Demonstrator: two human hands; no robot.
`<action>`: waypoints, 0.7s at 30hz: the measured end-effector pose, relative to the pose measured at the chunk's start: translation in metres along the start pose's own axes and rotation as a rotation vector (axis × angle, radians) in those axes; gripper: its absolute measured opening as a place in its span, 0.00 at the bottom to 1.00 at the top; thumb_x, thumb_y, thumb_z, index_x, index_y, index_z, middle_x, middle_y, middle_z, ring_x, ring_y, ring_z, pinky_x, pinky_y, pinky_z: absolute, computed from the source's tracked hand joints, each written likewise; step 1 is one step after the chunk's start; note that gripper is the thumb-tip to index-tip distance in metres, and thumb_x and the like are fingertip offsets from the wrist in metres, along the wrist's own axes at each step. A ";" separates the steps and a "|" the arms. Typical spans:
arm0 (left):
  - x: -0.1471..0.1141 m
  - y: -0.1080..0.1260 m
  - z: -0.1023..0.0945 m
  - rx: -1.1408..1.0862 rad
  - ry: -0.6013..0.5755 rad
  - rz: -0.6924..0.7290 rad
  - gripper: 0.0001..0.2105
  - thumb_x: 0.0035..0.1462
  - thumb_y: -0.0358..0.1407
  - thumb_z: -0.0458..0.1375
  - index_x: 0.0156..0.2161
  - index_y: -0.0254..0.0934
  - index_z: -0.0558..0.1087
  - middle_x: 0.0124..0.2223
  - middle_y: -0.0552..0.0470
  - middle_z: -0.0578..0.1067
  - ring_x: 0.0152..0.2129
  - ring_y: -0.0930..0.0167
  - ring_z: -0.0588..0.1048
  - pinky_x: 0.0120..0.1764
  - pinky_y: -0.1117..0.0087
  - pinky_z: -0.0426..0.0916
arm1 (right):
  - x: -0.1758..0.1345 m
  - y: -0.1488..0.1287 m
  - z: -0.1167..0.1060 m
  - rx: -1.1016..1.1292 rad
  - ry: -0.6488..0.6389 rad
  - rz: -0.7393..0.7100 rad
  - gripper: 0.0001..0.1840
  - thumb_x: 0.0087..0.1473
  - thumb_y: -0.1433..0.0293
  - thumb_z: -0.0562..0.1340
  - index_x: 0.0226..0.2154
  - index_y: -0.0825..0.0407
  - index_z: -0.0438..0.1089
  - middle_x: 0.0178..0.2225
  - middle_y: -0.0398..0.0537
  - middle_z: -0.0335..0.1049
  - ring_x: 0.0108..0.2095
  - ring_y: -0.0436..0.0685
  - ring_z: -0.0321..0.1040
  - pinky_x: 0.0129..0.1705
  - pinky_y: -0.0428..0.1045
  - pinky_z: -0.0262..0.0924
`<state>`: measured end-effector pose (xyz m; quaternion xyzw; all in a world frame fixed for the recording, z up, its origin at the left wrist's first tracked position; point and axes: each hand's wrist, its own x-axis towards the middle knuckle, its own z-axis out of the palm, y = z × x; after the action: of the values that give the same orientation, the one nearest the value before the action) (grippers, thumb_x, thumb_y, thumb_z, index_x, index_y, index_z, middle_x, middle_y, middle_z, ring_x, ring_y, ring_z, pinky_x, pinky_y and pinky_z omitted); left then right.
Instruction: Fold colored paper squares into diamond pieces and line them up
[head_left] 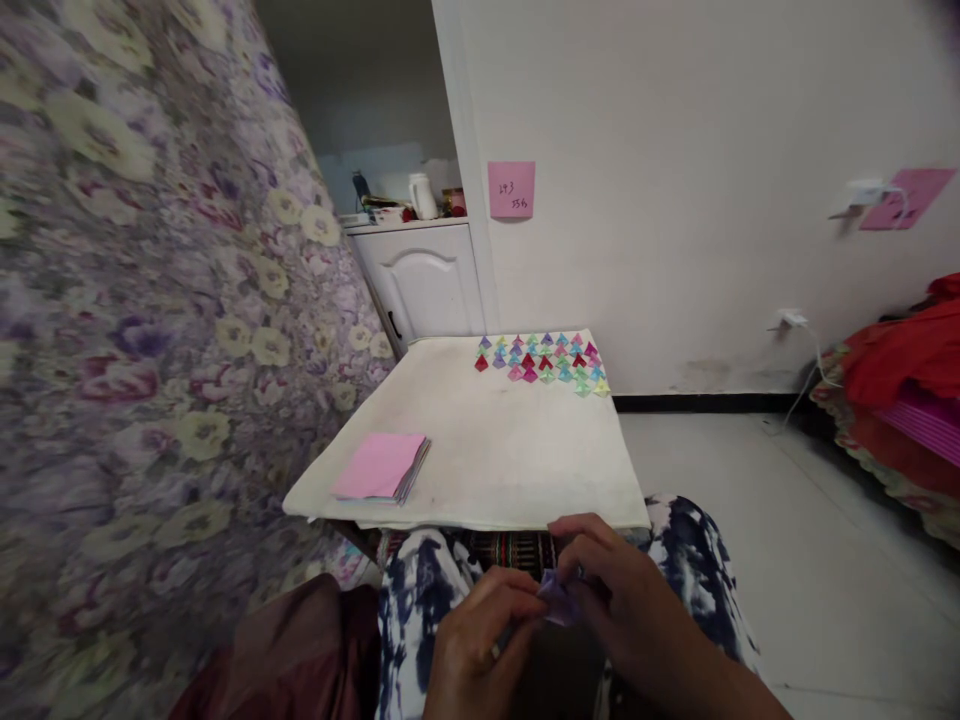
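Observation:
A small folded piece of purple paper is held between my two hands, above my lap and just off the table's near edge. My left hand pinches its left side, thumb and fingers closed. On the other side, my right hand grips the paper's right edge with bent fingers. Part of the paper is hidden behind the fingertips. Rows of small folded paper pieces in many colours lie at the table's far right. A stack of square paper, pink on top, rests near the front left.
The low table has a pale cloth cover. A floral curtain hangs along the left. Behind stands a white cabinet with a white jug on it. A pink note is on the wall; red fabric lies at right.

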<state>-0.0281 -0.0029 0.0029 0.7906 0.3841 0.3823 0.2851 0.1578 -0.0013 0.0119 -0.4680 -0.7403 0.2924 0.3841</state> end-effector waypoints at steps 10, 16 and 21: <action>-0.002 0.000 0.001 0.037 -0.022 0.046 0.09 0.54 0.22 0.53 0.35 0.37 0.72 0.37 0.50 0.73 0.34 0.73 0.73 0.35 0.76 0.67 | 0.000 -0.003 -0.001 0.029 -0.025 -0.001 0.16 0.46 0.84 0.53 0.32 0.49 0.67 0.45 0.45 0.63 0.39 0.51 0.66 0.40 0.47 0.59; 0.000 0.000 0.005 0.027 0.025 -0.019 0.08 0.53 0.24 0.54 0.33 0.37 0.72 0.36 0.49 0.74 0.33 0.71 0.74 0.34 0.75 0.68 | -0.001 -0.001 0.002 0.056 -0.032 0.055 0.09 0.44 0.80 0.58 0.27 0.51 0.67 0.39 0.45 0.67 0.38 0.51 0.66 0.38 0.45 0.59; 0.000 0.001 0.012 -0.056 0.036 -0.185 0.08 0.51 0.22 0.53 0.31 0.38 0.69 0.38 0.50 0.74 0.33 0.71 0.73 0.35 0.74 0.69 | -0.001 0.003 0.011 -0.106 -0.036 0.103 0.08 0.47 0.79 0.57 0.27 0.50 0.67 0.31 0.41 0.68 0.31 0.50 0.66 0.34 0.44 0.55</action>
<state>-0.0180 -0.0057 -0.0027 0.7366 0.4494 0.3791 0.3342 0.1507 -0.0018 0.0034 -0.5197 -0.7365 0.2802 0.3300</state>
